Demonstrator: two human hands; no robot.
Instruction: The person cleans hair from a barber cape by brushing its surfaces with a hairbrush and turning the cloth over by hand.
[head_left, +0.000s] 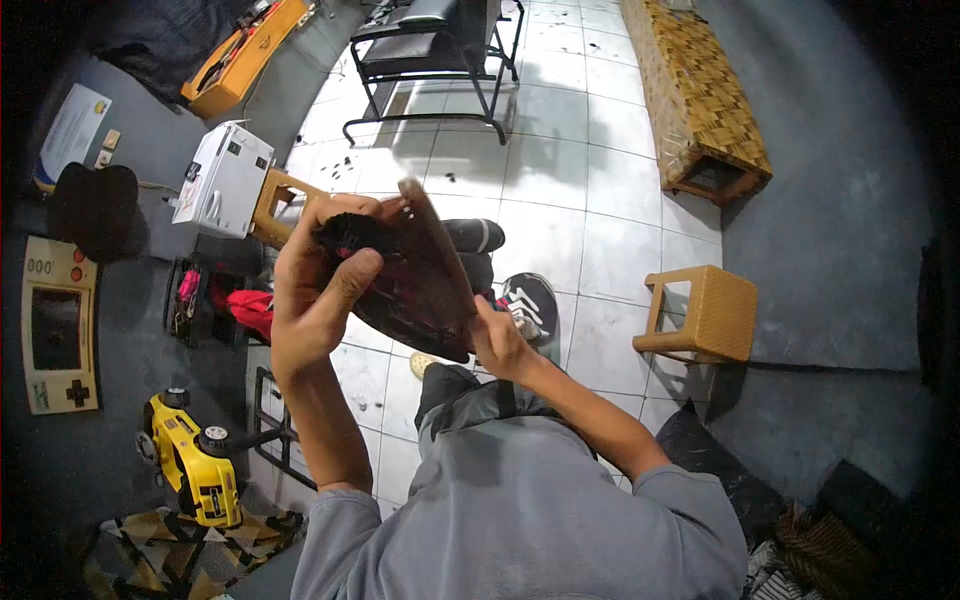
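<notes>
Between my hands is a dark brown and black, leather-like item (pixel 410 285), roughly flat, raised and tilted in front of my body. Its exact kind is unclear. A stiff brown edge runs down its right side, and a black fuzzy part shows at the upper left. My left hand (pixel 318 275) is closed on that upper left part, thumb on the near face and fingers bent behind. At the lower right edge, my right hand (pixel 502 345) pinches the item. Below it, a black shoe with white stripes (pixel 530 308) stands on the floor.
A black metal-framed chair (pixel 425 50) stands ahead. To the right are a woven stool (pixel 710 315) and a long woven box (pixel 705 90). On the left are a white box-shaped appliance (pixel 222 175), an orange shelf (pixel 245 60) and a yellow toy car (pixel 195 460). Dark tufts lie on white tiles.
</notes>
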